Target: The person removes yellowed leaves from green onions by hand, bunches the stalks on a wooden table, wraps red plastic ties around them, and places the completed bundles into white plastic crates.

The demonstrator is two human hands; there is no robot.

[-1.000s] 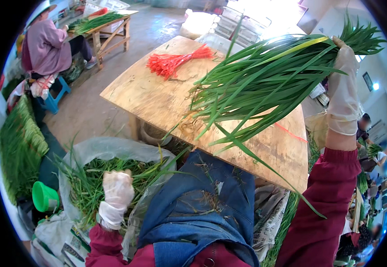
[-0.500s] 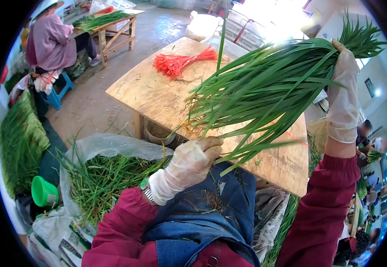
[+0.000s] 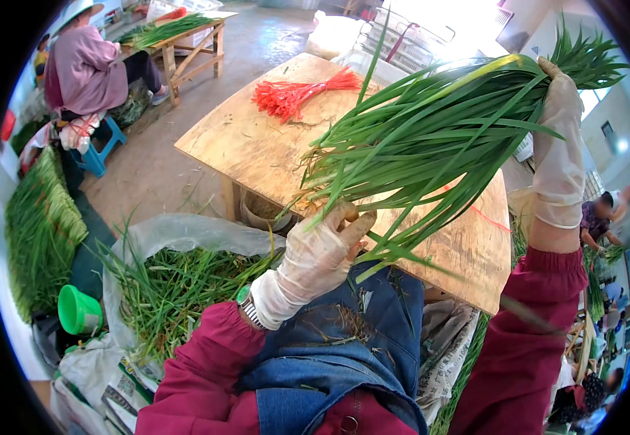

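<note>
A thick bunch of garlic chives [image 3: 431, 138] hangs slantwise over the wooden table, its pale root ends toward me on the left. My right hand [image 3: 561, 138], in a thin whitish glove, is closed round the leafy end at the upper right. Gloved the same way, my left hand [image 3: 315, 254] is at the lower root ends, its fingers bent in on a few loose leaves. Exactly how many leaves it pinches is hidden by the fingers. One leaf near the right sleeve is smeared by motion.
Red ties [image 3: 300, 94] lie bundled on the wooden table [image 3: 221, 138]. A clear plastic bag [image 3: 144, 235] of chive scraps stands left of my lap, beside a green bucket [image 3: 79, 310]. Stacked chives [image 3: 39, 232] lie at the far left. A person [image 3: 86, 65] sits at another table.
My left hand has shifted slightly up and its fingers have loosened a little. A yellow leaf now shows on top of the bunch. My right hand keeps its hold.
</note>
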